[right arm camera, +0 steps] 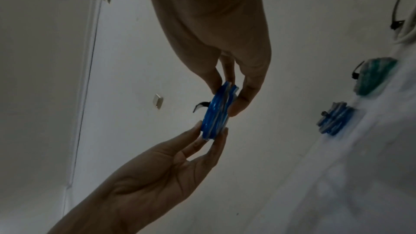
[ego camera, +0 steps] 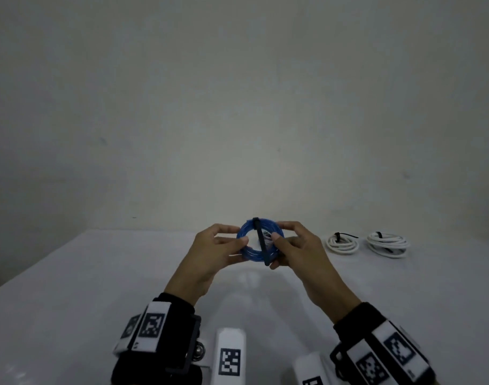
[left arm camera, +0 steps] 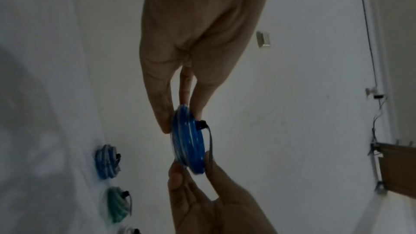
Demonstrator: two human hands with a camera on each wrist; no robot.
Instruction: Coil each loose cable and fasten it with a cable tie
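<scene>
A blue coiled cable (ego camera: 247,250) is held up above the white table (ego camera: 98,287), with a black cable tie (ego camera: 261,243) running across it from top to bottom. My left hand (ego camera: 239,237) pinches the coil's left side and my right hand (ego camera: 278,234) pinches its right side, near the tie's lower end. In the left wrist view the blue coil (left arm camera: 189,141) is edge-on, with the tie (left arm camera: 203,124) at its side. The right wrist view shows the same coil (right arm camera: 216,113) between the fingertips of both hands.
Two white coils (ego camera: 343,243) (ego camera: 387,243), each with a black tie, lie on the table to the right. A tied blue coil (right arm camera: 335,120) and a tied green coil (right arm camera: 373,77) also lie on the table. A plain wall stands behind.
</scene>
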